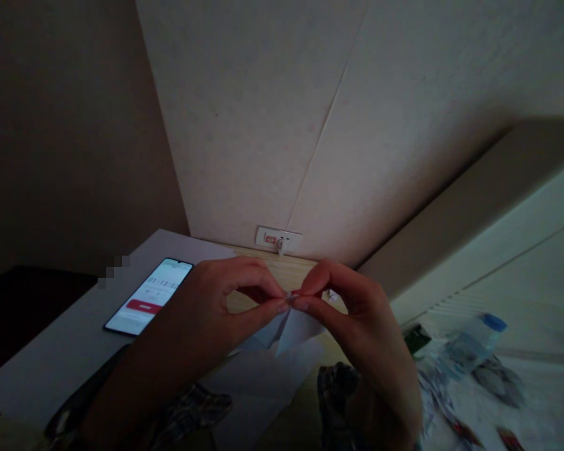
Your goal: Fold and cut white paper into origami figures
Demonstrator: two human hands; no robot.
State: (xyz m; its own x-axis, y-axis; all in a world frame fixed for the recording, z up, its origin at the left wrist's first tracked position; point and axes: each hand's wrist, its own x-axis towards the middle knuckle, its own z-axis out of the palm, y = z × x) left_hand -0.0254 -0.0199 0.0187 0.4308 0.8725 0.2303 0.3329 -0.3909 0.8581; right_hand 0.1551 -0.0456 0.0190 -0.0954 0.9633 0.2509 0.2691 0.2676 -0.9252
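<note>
Both hands meet in the middle of the head view, pinching one small folded piece of white paper (297, 331) at its top edge. My left hand (237, 294) grips it between thumb and forefinger from the left. From the right, the thumb and forefinger of my right hand (347, 297) close on the same edge, with the fingertips nearly touching. Below the fingers the paper hangs in two flaps with a slit between them. The pinched part is mostly hidden by the fingertips. Under the hands lies a creased white sheet (258, 401).
Left of the hands, a lit smartphone (150, 297) showing a timer lies on a white sheet (51, 369) on the wooden table. A wall socket (278, 239) with a plug is behind. At the right are a blue-capped plastic bottle (472, 344) and assorted clutter on a lower surface.
</note>
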